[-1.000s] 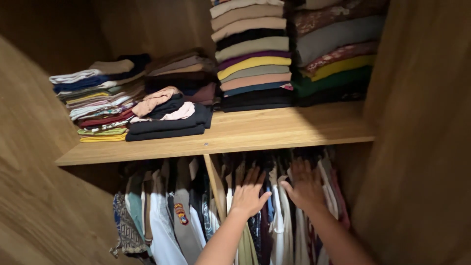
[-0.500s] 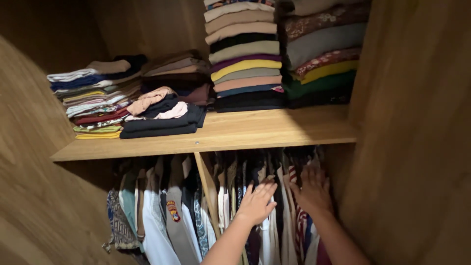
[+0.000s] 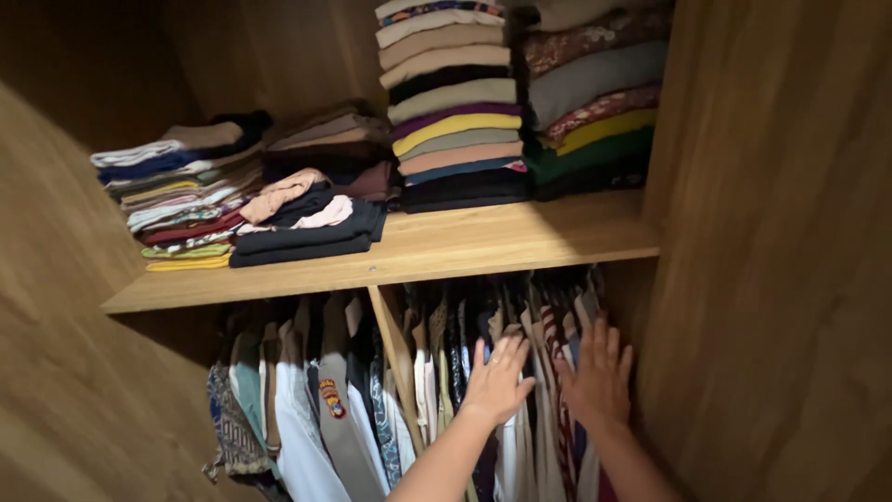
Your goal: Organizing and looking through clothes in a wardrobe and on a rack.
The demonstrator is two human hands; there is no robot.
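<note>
I look into a wooden wardrobe. My left hand (image 3: 497, 381) lies flat with fingers apart on the hanging garments (image 3: 465, 344) in the right-hand section under the shelf. My right hand (image 3: 597, 376) is also spread, pressing against the hanging clothes (image 3: 557, 316) closer to the right wall. A narrow dark gap shows between the two hands. Neither hand holds anything.
A wooden shelf (image 3: 520, 244) above carries folded clothes: two tall stacks (image 3: 455, 102) at the back right and lower piles (image 3: 186, 191) at the left. A wooden divider (image 3: 392, 349) splits the hanging space; shirts (image 3: 307, 409) hang left of it. Wooden walls close both sides.
Both hands have shifted a little to the right and lower along the hanging clothes, staying spread; the view has moved slightly.
</note>
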